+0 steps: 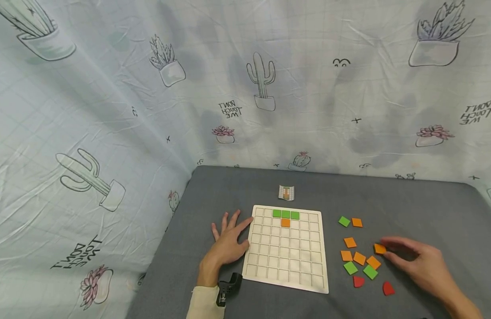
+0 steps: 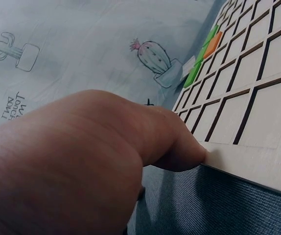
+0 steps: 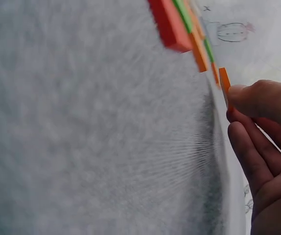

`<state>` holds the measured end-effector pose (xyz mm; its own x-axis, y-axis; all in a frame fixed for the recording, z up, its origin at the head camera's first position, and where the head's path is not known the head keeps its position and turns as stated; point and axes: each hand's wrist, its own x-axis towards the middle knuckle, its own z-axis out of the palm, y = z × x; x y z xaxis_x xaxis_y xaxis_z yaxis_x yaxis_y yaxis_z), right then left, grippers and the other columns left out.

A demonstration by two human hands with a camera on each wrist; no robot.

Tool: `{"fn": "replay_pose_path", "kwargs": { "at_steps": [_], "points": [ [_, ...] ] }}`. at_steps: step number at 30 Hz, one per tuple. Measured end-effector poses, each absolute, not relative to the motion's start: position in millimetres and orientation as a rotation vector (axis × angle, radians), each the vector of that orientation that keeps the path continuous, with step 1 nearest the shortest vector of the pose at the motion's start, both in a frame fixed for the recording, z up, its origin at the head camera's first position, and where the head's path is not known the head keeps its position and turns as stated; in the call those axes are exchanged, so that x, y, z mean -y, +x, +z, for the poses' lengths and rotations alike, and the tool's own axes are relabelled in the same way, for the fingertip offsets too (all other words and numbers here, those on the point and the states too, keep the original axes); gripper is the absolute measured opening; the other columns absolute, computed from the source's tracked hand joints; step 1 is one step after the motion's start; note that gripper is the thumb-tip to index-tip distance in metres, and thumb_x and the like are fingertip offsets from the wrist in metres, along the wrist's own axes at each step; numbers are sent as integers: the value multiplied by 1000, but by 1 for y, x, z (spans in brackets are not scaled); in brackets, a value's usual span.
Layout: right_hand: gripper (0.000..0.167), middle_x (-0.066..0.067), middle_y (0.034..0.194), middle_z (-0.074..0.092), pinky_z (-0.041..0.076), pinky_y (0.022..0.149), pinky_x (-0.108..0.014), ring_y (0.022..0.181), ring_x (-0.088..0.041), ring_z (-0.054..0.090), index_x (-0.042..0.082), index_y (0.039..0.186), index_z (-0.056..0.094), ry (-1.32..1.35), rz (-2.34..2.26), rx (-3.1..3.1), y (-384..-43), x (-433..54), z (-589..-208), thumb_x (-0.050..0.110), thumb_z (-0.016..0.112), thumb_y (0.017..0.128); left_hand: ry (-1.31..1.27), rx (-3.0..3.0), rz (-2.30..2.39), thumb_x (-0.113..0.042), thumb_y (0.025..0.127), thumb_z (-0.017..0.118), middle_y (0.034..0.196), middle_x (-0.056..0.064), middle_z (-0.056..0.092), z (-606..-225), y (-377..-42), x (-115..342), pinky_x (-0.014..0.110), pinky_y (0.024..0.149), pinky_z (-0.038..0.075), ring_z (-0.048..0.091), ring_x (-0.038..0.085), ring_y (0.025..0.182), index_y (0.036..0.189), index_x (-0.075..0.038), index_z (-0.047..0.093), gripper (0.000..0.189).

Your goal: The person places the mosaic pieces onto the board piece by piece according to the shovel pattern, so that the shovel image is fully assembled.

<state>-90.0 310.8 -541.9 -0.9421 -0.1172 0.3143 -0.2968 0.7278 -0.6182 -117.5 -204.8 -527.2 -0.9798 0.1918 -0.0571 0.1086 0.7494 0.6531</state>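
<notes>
A pale wooden grid board [image 1: 265,261] lies on the grey table. In its top row sit green square tiles [image 1: 286,214], three side by side, with one orange square tile [image 1: 285,223] under the middle one. My left hand [image 1: 228,246] rests at the board's left edge, fingers spread, and in the left wrist view a fingertip [image 2: 192,155] touches the rim. To the right of the board, my right hand [image 1: 422,261] pinches an orange tile [image 1: 380,249] between thumb and fingers. The right wrist view shows this tile [image 3: 224,85] held on edge at the fingertips.
Loose orange tiles [image 1: 350,242], green tiles [image 1: 370,271] and red rounded pieces [image 1: 388,288] lie between the board and my right hand. A small printed pattern card [image 1: 286,192] lies beyond the board. A cactus-print curtain [image 1: 309,88] hangs behind the table.
</notes>
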Motion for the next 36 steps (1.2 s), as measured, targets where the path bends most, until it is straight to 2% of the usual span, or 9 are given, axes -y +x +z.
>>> {"fn": "replay_pose_path", "kwargs": {
  "at_steps": [6, 8, 12, 14, 19, 28, 32, 36],
  "points": [
    [39, 26, 105, 78, 49, 78, 1, 95, 25, 64, 16, 117, 83, 212, 1070, 2663, -76, -304, -533, 5, 95, 82, 296, -2830, 1113, -11, 93, 64, 180, 21, 27, -535, -118, 207, 85, 119, -19, 1, 55, 168, 162, -21, 57, 70],
    [38, 25, 105, 78, 49, 78, 2, 95, 26, 63, 14, 118, 82, 166, 1069, 2671, -71, -300, -529, 6, 95, 83, 330, -2840, 1155, -12, 93, 63, 179, 22, 28, -539, -118, 209, 86, 117, -21, 0, 56, 168, 162, -22, 57, 70],
    [37, 15, 102, 82, 48, 76, 3, 93, 27, 62, 12, 116, 83, 99, 1063, 2657, -63, -288, -524, 5, 95, 82, 358, -2847, 1190, -13, 93, 62, 180, 21, 27, -542, -117, 210, 87, 115, -23, -1, 56, 167, 163, -25, 56, 71],
    [38, 13, 101, 82, 48, 77, 3, 92, 27, 62, 13, 115, 83, 99, 1061, 2633, -60, -282, -521, 3, 95, 80, 324, -2833, 1171, -12, 93, 63, 179, 22, 27, -535, -116, 208, 86, 118, -22, 0, 56, 167, 162, -22, 57, 70],
    [41, 26, 101, 78, 49, 77, 3, 93, 28, 62, 18, 114, 84, 110, 1046, 2577, -54, -270, -512, 2, 96, 78, 260, -2819, 1067, -11, 95, 66, 181, 19, 27, -530, -117, 206, 84, 121, -17, 2, 53, 169, 162, -21, 57, 69],
    [39, 27, 107, 78, 48, 84, 3, 97, 22, 66, 20, 117, 84, 113, 1130, 2525, -59, -248, -494, 6, 95, 83, 287, -2846, 1126, -14, 93, 64, 180, 21, 28, -542, -119, 207, 85, 120, -19, 2, 56, 168, 161, -24, 58, 70],
    [42, 22, 109, 79, 50, 87, 1, 98, 17, 70, 18, 118, 83, 188, 1190, 2463, -65, -238, -489, -3, 93, 82, 314, -2863, 1145, -16, 93, 62, 180, 19, 28, -548, -120, 208, 86, 118, -19, 2, 56, 167, 162, -28, 57, 71],
    [46, 12, 108, 82, 49, 92, 0, 100, 14, 71, 18, 118, 84, 274, 1201, 2428, -74, -226, -484, -7, 92, 80, 307, -2841, 1134, -14, 93, 63, 180, 21, 27, -539, -119, 208, 86, 118, -20, 1, 57, 167, 162, -23, 57, 70]
  ]
}}
